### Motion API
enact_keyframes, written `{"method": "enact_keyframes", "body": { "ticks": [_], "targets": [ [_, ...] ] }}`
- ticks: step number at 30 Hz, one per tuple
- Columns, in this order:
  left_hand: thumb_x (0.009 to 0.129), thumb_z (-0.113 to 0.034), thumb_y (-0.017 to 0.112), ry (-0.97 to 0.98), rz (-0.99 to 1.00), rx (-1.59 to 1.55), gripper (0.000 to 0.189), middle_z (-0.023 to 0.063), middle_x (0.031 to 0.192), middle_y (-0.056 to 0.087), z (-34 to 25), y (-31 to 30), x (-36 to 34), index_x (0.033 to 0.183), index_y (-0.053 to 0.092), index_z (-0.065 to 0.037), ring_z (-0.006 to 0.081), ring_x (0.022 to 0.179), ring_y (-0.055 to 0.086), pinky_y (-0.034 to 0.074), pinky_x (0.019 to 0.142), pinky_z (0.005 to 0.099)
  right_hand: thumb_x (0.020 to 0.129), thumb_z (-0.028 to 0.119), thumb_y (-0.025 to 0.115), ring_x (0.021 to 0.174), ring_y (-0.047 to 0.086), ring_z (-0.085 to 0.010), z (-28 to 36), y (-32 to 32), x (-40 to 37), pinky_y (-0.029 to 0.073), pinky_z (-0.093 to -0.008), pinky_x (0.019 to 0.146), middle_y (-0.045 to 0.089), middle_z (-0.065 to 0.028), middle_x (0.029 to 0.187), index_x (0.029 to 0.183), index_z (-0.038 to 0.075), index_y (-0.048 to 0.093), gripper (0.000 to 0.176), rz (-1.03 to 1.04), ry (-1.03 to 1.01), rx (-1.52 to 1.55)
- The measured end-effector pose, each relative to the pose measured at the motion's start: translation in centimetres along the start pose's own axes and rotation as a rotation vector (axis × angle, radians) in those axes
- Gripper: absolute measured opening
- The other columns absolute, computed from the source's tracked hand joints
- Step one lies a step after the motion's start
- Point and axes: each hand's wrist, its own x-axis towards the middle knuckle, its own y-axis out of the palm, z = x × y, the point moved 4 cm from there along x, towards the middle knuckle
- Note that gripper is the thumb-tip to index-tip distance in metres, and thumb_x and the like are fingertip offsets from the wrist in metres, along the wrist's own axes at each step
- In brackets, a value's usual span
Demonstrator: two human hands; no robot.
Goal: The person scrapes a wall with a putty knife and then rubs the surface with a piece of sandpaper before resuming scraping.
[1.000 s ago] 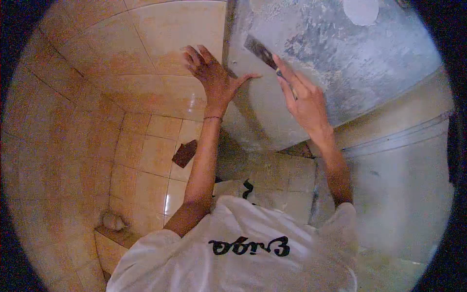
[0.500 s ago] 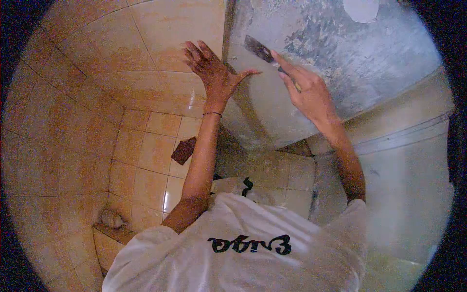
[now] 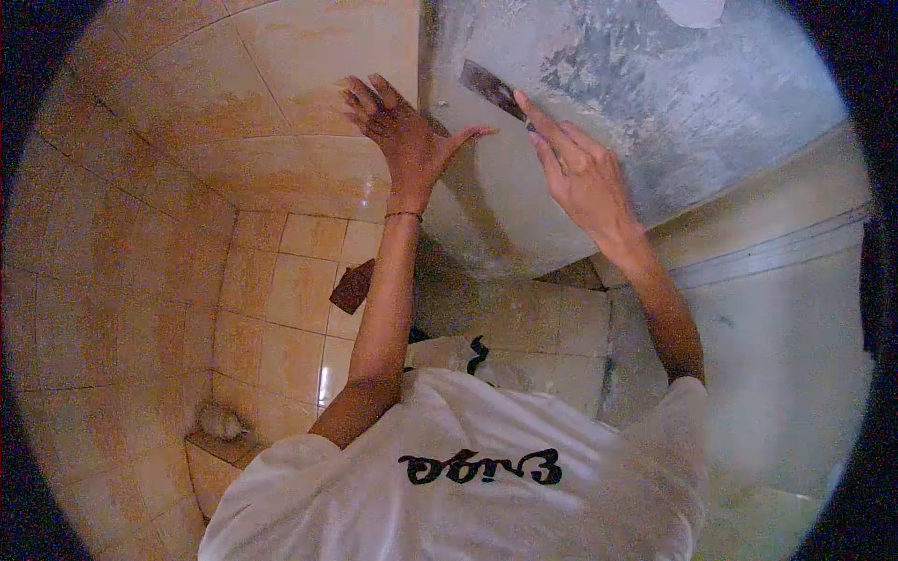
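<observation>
My right hand (image 3: 586, 178) grips a putty knife (image 3: 494, 89), its dark flat blade lying against the grey, patchy plastered surface (image 3: 524, 206) and pointing up and left. The handle is mostly hidden inside the fingers. My left hand (image 3: 398, 131) is spread, fingers stretched out and thumb pointing right, at the border between the tiled wall (image 3: 323, 70) and the plastered surface. It holds nothing, and a thin dark bracelet circles its wrist. Whether the left palm presses on the wall is hard to tell.
A dark brown angular piece (image 3: 353, 286) lies on the floor tiles (image 3: 304, 290) beside my left forearm. At lower left, a pale rounded object (image 3: 221, 421) rests on a tiled ledge (image 3: 220, 447). A white round patch (image 3: 694, 9) shows at the top of the plastered surface.
The putty knife and my right hand have shifted slightly up and left. My left hand appears a little further left in view, still spread.
</observation>
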Motion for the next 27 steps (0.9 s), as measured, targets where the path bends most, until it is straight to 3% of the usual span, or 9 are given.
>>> {"method": "enact_keyframes", "body": {
  "ticks": [7, 10, 12, 18, 27],
  "targets": [
    [0.051, -0.09, 0.075, -0.001, 0.005, 0.016, 0.17, 0.0386, 0.162, -0.021, 0.1, 0.3, 0.0, 0.16, -0.019, 0.001, 0.0541, 0.151, -0.02, -0.01, 0.119, 0.0689, 0.103, 0.016, 0.059, 0.095, 0.073, -0.0361, 0.1, 0.6, -0.2, 0.06, -0.0436, 0.081, 0.073, -0.0162, 0.111, 0.154, 0.031, 0.048, 0.055, -0.035, 0.015, 0.014],
    [0.051, -0.09, 0.075, -0.01, 0.012, -0.006, 0.17, 0.0376, 0.163, -0.02, 0.2, 0.4, 0.1, 0.16, -0.017, 0.002, 0.0534, 0.152, -0.02, -0.009, 0.119, 0.068, 0.103, 0.016, 0.059, 0.099, 0.072, -0.0364, -0.4, 1.0, -0.4, 0.06, -0.0436, 0.083, 0.073, -0.0172, 0.116, 0.154, 0.03, 0.049, 0.054, 0.088, 0.126, -0.014],
    [0.051, -0.09, 0.074, 0.003, -0.003, 0.013, 0.169, 0.0371, 0.163, -0.02, 0.1, 0.5, 0.1, 0.16, -0.017, 0.002, 0.0527, 0.152, -0.02, -0.009, 0.12, 0.0675, 0.102, 0.016, 0.059, 0.093, 0.072, -0.036, -0.5, 1.2, -0.7, 0.06, -0.0438, 0.08, 0.073, -0.0167, 0.11, 0.154, 0.03, 0.048, 0.054, -0.054, 0.02, 0.004],
    [0.053, -0.093, 0.071, 0.018, -0.006, 0.029, 0.167, 0.0356, 0.164, -0.019, -0.3, -0.1, 0.2, 0.16, -0.015, 0.003, 0.0508, 0.153, -0.02, -0.008, 0.121, 0.0658, 0.101, 0.013, 0.06, 0.077, 0.069, -0.0355, 0.2, 1.8, -0.9, 0.059, -0.0452, 0.071, 0.069, -0.0143, 0.093, 0.155, 0.031, 0.048, 0.058, -0.151, -0.032, -0.037],
    [0.054, -0.092, 0.071, 0.044, -0.037, 0.022, 0.167, 0.0337, 0.165, -0.021, -0.1, 0.2, 0.2, 0.16, -0.017, 0.001, 0.0513, 0.153, -0.02, -0.008, 0.121, 0.0661, 0.1, 0.012, 0.062, 0.077, 0.069, -0.0373, 0.5, 2.0, -1.3, 0.058, -0.0465, 0.068, 0.069, -0.0158, 0.093, 0.155, 0.033, 0.047, 0.061, -0.147, 0.029, -0.05]
  ]
}}
